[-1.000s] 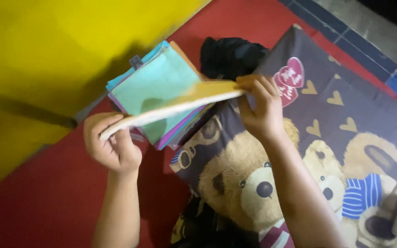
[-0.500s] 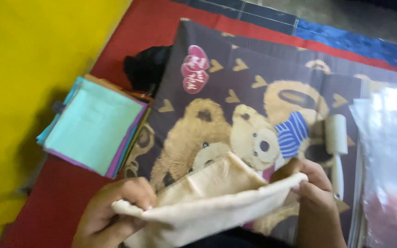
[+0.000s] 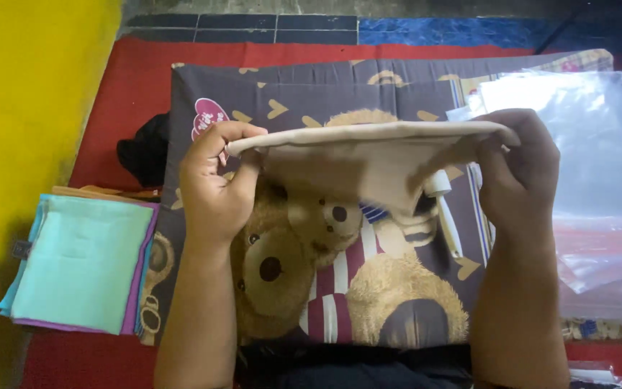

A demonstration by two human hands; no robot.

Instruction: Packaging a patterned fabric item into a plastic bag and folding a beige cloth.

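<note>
Both hands grip a cream cloth (image 3: 368,155) by its top corners, the left hand (image 3: 214,191) pinching one end, the right hand (image 3: 520,173) clenched round the other; the soft fabric stretches flat between them and sags in a limp fold, held above a smooth bear-print sheet (image 3: 304,281); a white roller (image 3: 444,209) lies beneath it; glossy clear plastic bags (image 3: 599,173) pile at the right; a neat square stack (image 3: 80,263) of folded pastel cloths sits on the red mat (image 3: 116,94) at the left; a crumpled black cloth (image 3: 144,155) lies beyond.
</note>
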